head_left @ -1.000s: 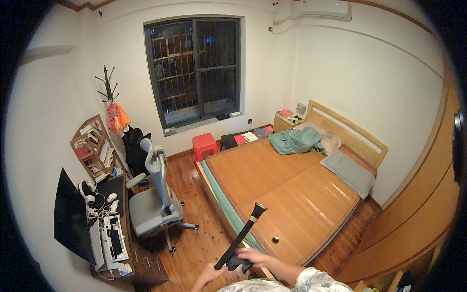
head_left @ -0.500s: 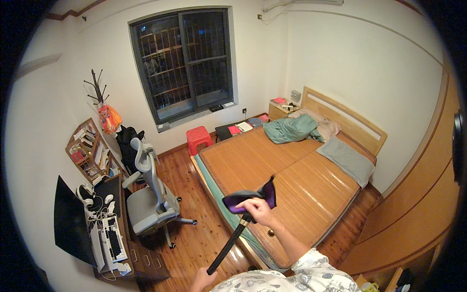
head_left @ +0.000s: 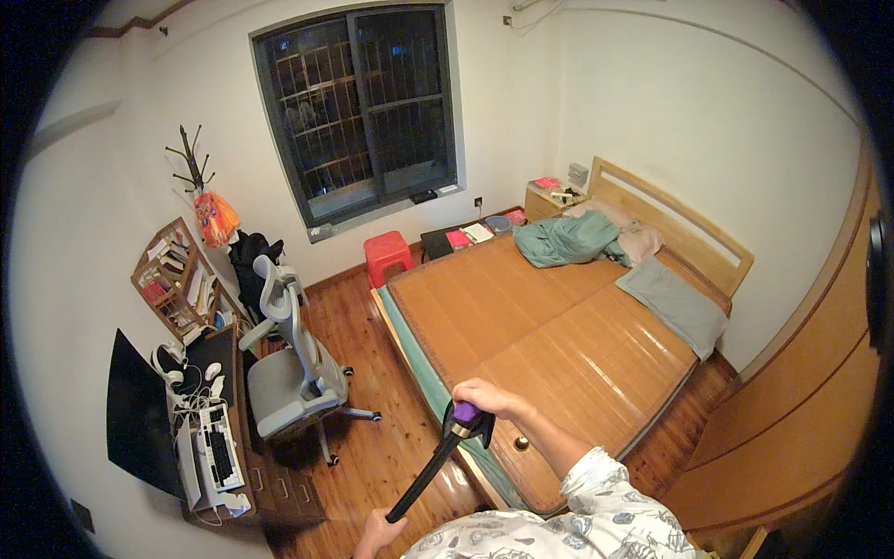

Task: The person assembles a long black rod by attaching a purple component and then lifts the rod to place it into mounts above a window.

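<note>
A long black rod [head_left: 424, 480] with a gold-coloured collar slants up from lower left to upper right in front of me. Its upper end shows purple, and a dark flap [head_left: 481, 430] hangs around it just below. I cannot make out the rod's exact kind. My right hand [head_left: 486, 398] closes over the purple upper end. My left hand [head_left: 379, 531] grips the lower end near the bottom edge of the view. The rod crosses in front of the bed's near left corner.
A bed [head_left: 559, 326] with a bamboo-like mat, pillow [head_left: 672, 306] and green blanket [head_left: 570, 239] lies ahead and right. On the left are a grey office chair [head_left: 293, 373] and a desk with monitor [head_left: 140, 410] and keyboard [head_left: 221, 447]. A red stool [head_left: 387, 258] stands by the bed.
The dark, purple-lined flap was spread out at the rod's top and now hangs down along it. My right hand has shifted slightly left onto the purple end. The view has tilted a little.
</note>
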Demonstrator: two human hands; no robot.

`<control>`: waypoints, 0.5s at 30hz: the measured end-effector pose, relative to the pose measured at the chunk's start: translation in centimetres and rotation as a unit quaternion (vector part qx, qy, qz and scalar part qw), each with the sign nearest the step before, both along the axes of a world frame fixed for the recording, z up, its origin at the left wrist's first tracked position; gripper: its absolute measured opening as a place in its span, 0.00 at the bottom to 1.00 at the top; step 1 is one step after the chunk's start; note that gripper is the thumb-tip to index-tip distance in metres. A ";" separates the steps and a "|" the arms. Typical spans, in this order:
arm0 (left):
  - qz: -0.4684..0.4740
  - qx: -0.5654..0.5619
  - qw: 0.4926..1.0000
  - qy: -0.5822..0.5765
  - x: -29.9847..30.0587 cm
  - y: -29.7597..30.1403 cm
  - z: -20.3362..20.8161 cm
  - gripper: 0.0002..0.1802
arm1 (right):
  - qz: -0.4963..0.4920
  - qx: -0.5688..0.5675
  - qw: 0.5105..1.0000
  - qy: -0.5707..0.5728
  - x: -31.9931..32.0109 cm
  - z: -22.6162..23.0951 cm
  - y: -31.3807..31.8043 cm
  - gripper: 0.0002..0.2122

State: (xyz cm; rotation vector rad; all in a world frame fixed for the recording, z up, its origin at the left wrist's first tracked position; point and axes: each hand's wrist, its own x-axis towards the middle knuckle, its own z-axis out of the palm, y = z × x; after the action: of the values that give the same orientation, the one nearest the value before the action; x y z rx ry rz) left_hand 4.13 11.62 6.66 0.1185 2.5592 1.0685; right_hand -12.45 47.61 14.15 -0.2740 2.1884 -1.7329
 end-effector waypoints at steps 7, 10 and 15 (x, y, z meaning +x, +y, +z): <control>0.010 -0.055 0.998 -0.021 -1.5 0.3 1.2 0.18 | -0.239 -0.663 0.698 -0.129 1.8 -2.1 -4.1 0.21; 0.015 -0.028 0.999 0.001 -1.8 0.0 0.0 0.15 | -0.249 -0.627 0.736 -0.056 3.7 -2.6 -7.4 0.31; -0.018 0.000 0.998 0.063 -2.0 -0.5 -0.5 0.14 | -0.412 -0.491 0.768 0.008 4.3 -4.5 -9.9 0.13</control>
State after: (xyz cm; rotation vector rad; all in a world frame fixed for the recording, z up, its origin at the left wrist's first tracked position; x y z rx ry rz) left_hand 2.11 11.14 6.20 0.2382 2.6573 1.0781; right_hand -8.10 37.74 9.60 0.5512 1.1807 -3.2428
